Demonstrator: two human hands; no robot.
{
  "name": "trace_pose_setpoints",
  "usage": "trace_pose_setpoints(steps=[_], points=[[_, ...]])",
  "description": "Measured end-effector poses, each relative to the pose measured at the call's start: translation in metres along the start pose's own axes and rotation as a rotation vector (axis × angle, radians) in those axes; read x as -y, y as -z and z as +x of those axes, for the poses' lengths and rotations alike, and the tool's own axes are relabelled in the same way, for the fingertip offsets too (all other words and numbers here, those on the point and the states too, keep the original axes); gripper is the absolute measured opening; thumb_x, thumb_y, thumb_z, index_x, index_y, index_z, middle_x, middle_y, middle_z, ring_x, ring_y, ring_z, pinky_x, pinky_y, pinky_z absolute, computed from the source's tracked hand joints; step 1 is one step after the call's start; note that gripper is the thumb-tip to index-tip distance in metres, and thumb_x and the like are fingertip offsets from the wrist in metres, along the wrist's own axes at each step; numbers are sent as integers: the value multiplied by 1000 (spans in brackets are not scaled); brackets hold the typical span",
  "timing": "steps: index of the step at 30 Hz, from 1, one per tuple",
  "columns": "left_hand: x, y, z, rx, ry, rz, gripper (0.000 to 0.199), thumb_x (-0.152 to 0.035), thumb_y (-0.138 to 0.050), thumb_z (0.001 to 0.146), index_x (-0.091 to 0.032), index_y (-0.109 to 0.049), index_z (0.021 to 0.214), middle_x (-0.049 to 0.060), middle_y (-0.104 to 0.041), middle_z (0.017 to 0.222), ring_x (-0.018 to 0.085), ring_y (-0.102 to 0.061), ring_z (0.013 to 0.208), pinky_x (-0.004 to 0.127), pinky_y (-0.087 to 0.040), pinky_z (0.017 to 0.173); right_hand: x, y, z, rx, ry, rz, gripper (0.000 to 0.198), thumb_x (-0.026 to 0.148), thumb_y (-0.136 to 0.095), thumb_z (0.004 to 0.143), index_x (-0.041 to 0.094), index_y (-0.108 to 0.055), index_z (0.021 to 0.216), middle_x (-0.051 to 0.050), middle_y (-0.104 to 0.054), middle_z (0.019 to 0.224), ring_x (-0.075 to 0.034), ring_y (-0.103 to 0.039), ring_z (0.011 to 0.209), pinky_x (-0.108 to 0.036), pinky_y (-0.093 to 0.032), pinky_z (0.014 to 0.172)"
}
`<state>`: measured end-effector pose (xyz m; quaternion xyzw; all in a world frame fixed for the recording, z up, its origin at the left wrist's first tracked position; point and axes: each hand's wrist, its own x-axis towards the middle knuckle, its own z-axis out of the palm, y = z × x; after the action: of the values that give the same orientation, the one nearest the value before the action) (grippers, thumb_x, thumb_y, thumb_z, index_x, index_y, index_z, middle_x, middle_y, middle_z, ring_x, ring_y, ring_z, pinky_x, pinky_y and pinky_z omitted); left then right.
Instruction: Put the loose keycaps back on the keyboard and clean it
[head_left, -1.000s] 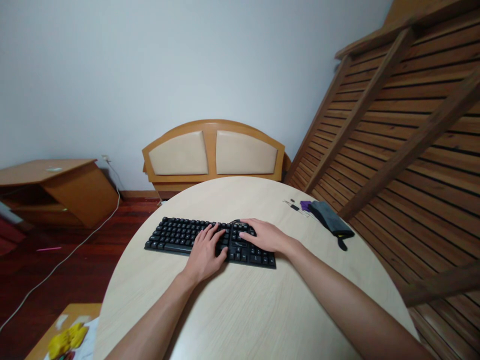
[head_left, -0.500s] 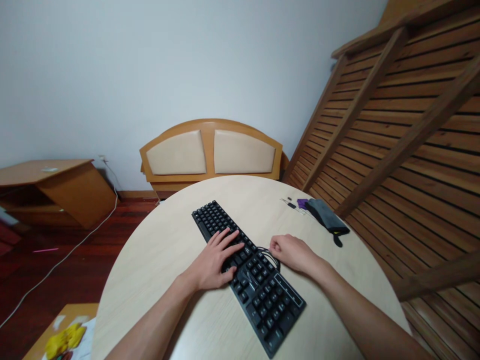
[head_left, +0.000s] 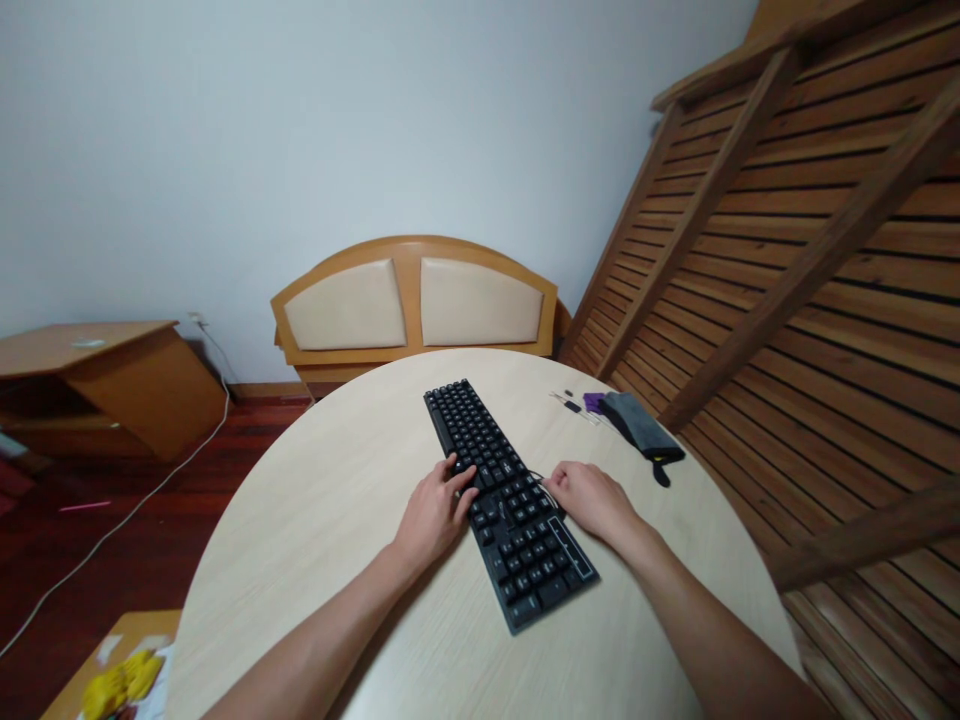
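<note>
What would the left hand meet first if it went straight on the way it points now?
Most likely the black keyboard: the left hand is at its edge, pointing across it, though depth leaves exact contact unclear.

Matt plastic keyboard (head_left: pixel 512 498), smooth tabletop (head_left: pixel 322 500)

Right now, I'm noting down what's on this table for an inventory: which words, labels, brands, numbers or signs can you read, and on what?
None can be read for certain.
Keyboard: pale key legends show, but are too small and blurred to read.
Outlined strip on the keyboard: small marks, unreadable.
Grey pouch: no lettering can be made out.
</note>
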<state>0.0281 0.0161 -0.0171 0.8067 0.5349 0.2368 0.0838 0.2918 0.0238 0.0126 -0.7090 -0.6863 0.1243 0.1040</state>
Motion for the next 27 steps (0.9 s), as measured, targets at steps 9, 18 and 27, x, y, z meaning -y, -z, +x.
trace_pose_setpoints(steps=[9, 18, 27], points=[[-27, -25, 61, 181, -140, 28, 67, -55, -42, 99, -12, -45, 150, 21, -31, 161, 32, -42, 144, 42, -33, 119, -44, 5, 19, -134, -89, 85, 21, 34, -57, 92, 23, -74, 90, -6, -78, 90, -23, -70, 86, -28, -42, 68], [-49, -62, 107, 208, -194, 37, 70, -57, -33, 100, -11, -36, 153, 19, -26, 164, 29, -21, 153, 46, -27, 121, -62, 14, 31, -197, -152, 135, 59, 60, -34, 99, 19, -74, 113, -13, -74, 116, -30, -68, 107, -37, -49, 87], [-63, -78, 126, 218, -225, 28, 72, -58, -31, 100, -10, -34, 154, 20, -27, 163, 29, -17, 154, 47, -25, 120, -51, 19, 19, -208, -185, 34, 70, 69, -32, 95, 16, -64, 126, -16, -65, 131, -36, -61, 117, -45, -48, 94]])
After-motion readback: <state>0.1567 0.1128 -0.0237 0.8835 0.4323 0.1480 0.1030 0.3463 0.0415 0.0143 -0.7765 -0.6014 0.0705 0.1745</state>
